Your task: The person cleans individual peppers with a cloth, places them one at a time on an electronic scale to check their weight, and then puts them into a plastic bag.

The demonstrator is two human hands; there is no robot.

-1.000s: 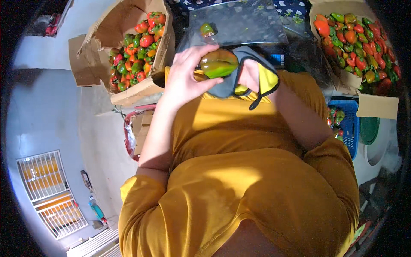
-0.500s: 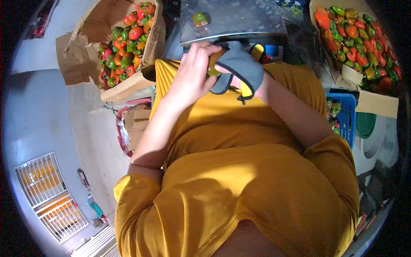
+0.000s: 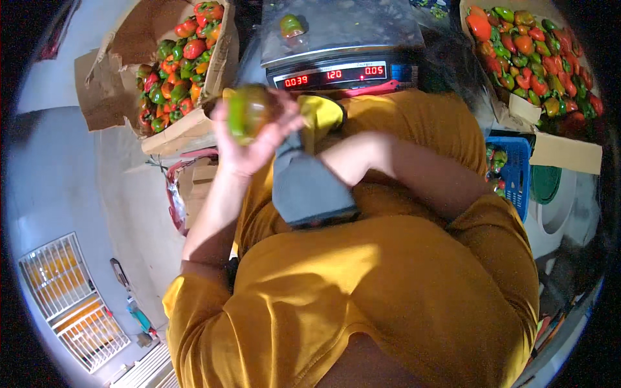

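Note:
My left hand [image 3: 240,150], bare, is raised at the left of my lap with its fingers wrapped round a green and brownish-red bell pepper [image 3: 253,111]. The pepper is a little blurred. Close beside it my right hand [image 3: 307,171] is bent inward across my belly. A loose grey glove [image 3: 304,187] with a dark edge and a yellow part [image 3: 320,116] covers most of that hand, so its fingers are hidden. Beyond both hands, another green and reddish pepper [image 3: 292,26] lies on the metal top of a digital scale [image 3: 343,39], whose red display is lit.
An open cardboard box [image 3: 171,137] of red, orange and green peppers is at the far left. Another full box [image 3: 569,152] stands at the far right. Below it sits a blue plastic basket [image 3: 519,174] with peppers. A pink-red object [image 3: 372,88] lies against the scale's front.
My left hand has moved left and turned, carrying the pepper away from my right hand. The gloved right hand has dropped toward my belly, uncovering the scale's display.

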